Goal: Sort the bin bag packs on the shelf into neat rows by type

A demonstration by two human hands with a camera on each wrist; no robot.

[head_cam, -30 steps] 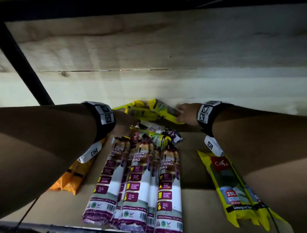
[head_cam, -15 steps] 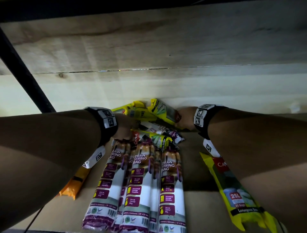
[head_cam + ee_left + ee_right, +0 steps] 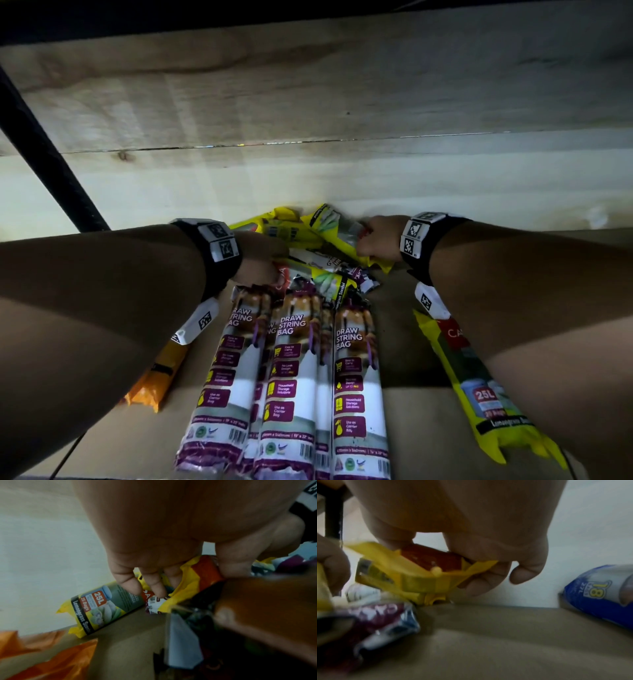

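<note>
**Both hands deep in the jumble at the back of the shelf**

Far left, at about eight o'clock, an orange pack [image 3: 156, 380] lies half under the left forearm. The left hand [image 3: 262, 260] sits at the near-left edge of the heap at twelve o'clock, thumb and curled fingers [image 3: 155, 584] pinching the crumpled end of a yellow pack [image 3: 193, 582]; a second yellow pack marked 25L [image 3: 102, 608] lies against the back wall just beyond the fingertips. Down the middle, from centre to six o'clock, the purple-and-white draw string bag packs [image 3: 291, 383] lie side by side, touching, lengthwise front to back. The right hand [image 3: 376, 240] is at the heap's right side, fingers curled round the end of another yellow pack [image 3: 419, 577]. At four o'clock a yellow 25L pack [image 3: 486, 404] lies on the shelf [image 3: 411, 418], partly under the right forearm. The right wrist view shows a blue pack [image 3: 599, 592] against the wall, off to the right.
</note>
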